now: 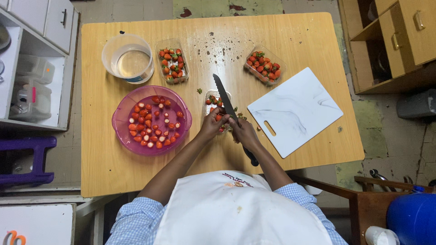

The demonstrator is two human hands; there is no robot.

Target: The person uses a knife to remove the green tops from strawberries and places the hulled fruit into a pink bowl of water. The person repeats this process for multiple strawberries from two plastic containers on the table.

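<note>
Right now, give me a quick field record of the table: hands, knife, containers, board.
left hand: holds a strawberry over the middle punnet
right hand: grips the knife, blade pointing away across the punnet
purple bowl: left of the hands, trimmed strawberries in water
clear tub: far left, holds water
far punnets: one beside the tub, one above the board, both with berries
cutting board: white marbled, right of the hands, bare
table: wooden, scattered specks
</note>
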